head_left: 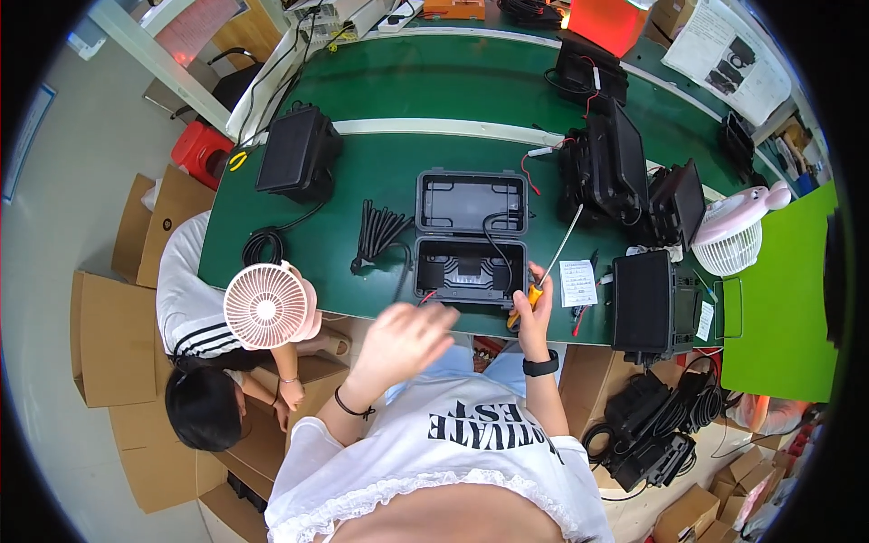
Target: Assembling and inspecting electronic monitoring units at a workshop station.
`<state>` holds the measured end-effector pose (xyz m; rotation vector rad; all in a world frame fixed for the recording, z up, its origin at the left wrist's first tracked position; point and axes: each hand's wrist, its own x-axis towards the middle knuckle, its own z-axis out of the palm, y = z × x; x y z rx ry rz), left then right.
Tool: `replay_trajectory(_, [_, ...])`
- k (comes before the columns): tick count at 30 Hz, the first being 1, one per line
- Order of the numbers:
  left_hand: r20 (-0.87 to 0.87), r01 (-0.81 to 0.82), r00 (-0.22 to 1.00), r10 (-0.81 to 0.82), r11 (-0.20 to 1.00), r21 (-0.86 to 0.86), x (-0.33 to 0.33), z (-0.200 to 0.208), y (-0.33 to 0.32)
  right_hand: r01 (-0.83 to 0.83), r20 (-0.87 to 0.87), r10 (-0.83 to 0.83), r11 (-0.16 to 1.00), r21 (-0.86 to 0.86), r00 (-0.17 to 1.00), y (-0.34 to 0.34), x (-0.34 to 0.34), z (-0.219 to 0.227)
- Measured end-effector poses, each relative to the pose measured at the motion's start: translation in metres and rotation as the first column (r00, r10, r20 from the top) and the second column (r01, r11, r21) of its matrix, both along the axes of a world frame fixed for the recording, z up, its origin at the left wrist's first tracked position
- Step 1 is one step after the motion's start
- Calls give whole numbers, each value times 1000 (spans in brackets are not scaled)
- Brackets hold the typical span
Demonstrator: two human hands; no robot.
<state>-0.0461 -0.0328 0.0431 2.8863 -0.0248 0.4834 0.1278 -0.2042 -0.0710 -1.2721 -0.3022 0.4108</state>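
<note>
In front of me on the green table an open black plastic case (532, 242) lies with its lid (471, 204) folded back away from me. A black cable loops inside it, and a metal-looking unit sits in its base. My right hand (536, 319) is closed around the yellow and black handle of a screwdriver (564, 244), whose long shaft points up and to the right, beside the case. Smeared by motion, my left hand (407, 342) hovers in front of the case's near left corner, where a short red wire (428, 297) shows. Its fingers cannot be made out.
A bundled black cable (376, 235) lies left of the case. Closed black cases stand at the far left (300, 154) and right (654, 303). Pink fans (265, 306) flank the table. At left, a co-worker (204, 362) bends over cardboard boxes. A paper slip (577, 283) lies at right.
</note>
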Motion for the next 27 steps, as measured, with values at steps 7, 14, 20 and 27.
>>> replay_trajectory(7, [-204,-306,942,265,929,-208,-10,-27,39,23,8,-23,1000,-9,1000,-1,0,0])
replay_trajectory(14, [-47,11,997,-62,712,-702,4,-27,30,30,17,-30,1000,3,999,-1,0,-1])
replay_trajectory(20, [176,-266,883,435,772,-578,49,-30,15,30,8,-30,1000,1,1000,1,-1,1])
replay_trajectory(27, [96,-242,962,256,960,-137,82,-14,10,31,19,-31,999,-31,999,2,-3,10])
